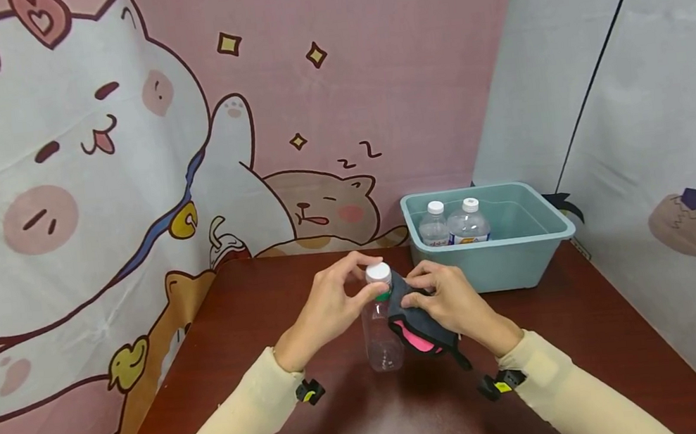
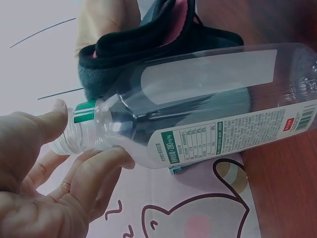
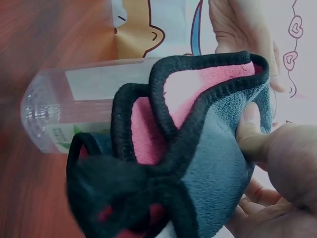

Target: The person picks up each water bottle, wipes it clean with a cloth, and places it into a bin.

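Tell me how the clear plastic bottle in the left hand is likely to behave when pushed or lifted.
The clear plastic bottle shows no liquid inside, so it is probably light for its size. Being tall and narrow, it would likely tip if pushed near the white cap. Its smooth, shiny surface suggests it may slip in a loose grip.

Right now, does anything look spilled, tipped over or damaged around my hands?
Nothing stands out. The clear bottle is upright, its neck held by your left hand; the gray cloth is bunched in your right hand. I see no spill or damage.
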Demonstrator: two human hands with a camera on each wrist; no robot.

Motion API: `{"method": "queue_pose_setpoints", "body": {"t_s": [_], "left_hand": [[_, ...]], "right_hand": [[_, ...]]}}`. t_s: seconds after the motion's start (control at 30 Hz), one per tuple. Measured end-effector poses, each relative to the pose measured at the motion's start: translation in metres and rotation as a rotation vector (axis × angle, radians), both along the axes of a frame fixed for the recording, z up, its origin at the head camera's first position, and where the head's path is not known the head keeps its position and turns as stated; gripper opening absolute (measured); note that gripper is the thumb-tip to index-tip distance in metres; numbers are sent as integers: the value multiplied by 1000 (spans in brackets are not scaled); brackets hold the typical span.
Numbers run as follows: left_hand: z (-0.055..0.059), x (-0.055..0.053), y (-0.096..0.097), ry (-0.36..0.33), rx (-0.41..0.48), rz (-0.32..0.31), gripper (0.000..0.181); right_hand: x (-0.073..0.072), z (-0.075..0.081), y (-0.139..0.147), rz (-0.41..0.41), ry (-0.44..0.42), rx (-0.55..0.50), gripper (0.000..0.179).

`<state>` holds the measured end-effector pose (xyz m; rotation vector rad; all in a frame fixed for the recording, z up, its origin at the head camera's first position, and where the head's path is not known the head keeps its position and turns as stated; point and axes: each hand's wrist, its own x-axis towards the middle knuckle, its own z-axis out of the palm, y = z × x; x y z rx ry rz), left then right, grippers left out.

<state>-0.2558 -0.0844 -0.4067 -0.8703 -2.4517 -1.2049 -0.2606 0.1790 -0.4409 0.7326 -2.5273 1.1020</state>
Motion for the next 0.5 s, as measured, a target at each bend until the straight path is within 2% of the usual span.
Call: {"method": "queue_pose_setpoints", "body": {"t_s": [0.33, 0.5], "left_hand": [[0, -1, 0, -23, -17, 10, 50], [0, 0, 0, -26, -14, 9, 50]], "right_hand": [[-2, -19, 10, 34, -47, 23, 29], [-4, -37, 14, 66, -50, 70, 29]]}}
